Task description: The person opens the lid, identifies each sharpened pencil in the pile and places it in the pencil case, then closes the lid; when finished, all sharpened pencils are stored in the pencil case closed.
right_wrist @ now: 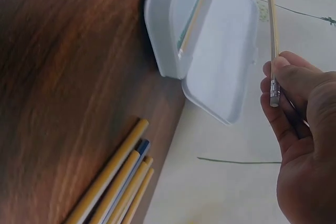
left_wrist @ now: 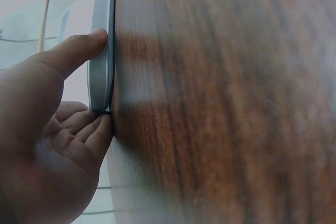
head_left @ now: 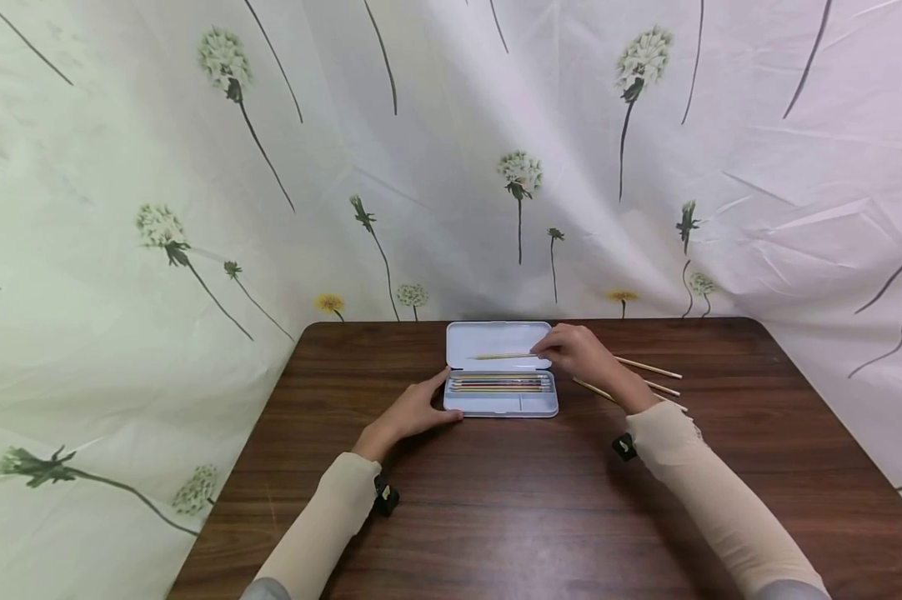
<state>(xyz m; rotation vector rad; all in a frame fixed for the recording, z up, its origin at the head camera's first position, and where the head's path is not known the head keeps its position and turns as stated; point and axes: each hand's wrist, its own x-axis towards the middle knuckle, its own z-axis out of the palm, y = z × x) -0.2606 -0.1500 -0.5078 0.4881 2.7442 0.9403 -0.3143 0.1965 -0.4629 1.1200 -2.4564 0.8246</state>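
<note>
A white hinged pencil case [head_left: 488, 405] lies with its lid [head_left: 481, 343] raised at the table's back edge. Several pencils [head_left: 496, 383] lie side by side in its rear compartment. With the thumb at the front edge and the fingers at the back corner, my left hand [head_left: 413, 410] grips the case's left end. My right hand [head_left: 580, 354] pinches a pencil [right_wrist: 272, 35] close to its eraser end, holding it above the case. Its sharpened tip points left in the head view. In the left wrist view, thumb and fingers span the end of the case [left_wrist: 100, 85].
Several loose pencils [head_left: 649, 367] lie on the brown wooden table [head_left: 496, 500] to the right of the case, partly hidden under my right forearm. Their ends [right_wrist: 139, 127] show in the right wrist view. A floral cloth [head_left: 451, 167] hangs behind the table.
</note>
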